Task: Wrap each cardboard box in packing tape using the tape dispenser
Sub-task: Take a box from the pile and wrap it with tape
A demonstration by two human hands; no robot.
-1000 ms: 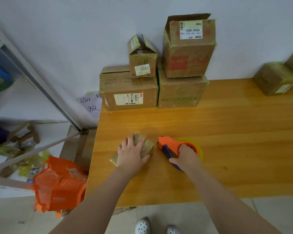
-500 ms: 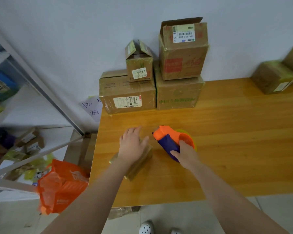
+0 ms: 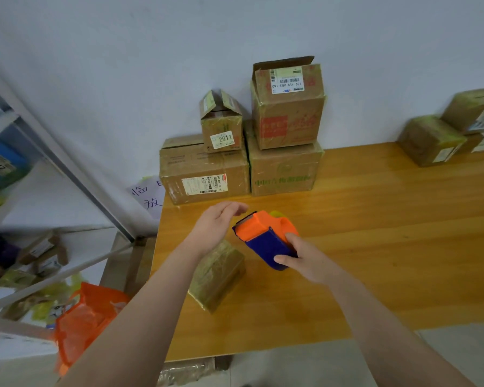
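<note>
A small tape-covered cardboard box (image 3: 217,275) lies on the wooden table (image 3: 375,247) near its left front, partly under my left forearm. My left hand (image 3: 215,226) hovers above it with fingers relaxed, holding nothing, its fingertips close to the toothed front of the tape dispenser. My right hand (image 3: 302,259) grips the blue handle of the orange tape dispenser (image 3: 263,236), lifted off the table and tilted toward the left hand. A yellowish tape roll peeks out behind the dispenser.
Stacked cardboard boxes (image 3: 204,174) stand against the wall at the back of the table, with a taller stack (image 3: 287,129) beside them. More boxes (image 3: 430,139) sit at the far right. A metal shelf (image 3: 53,169) and an orange bag (image 3: 87,317) are left of the table.
My left hand lifted off the small box and moved up toward the dispenser. My right hand raised the dispenser off the table and tilted it. The box now lies closer to me.
</note>
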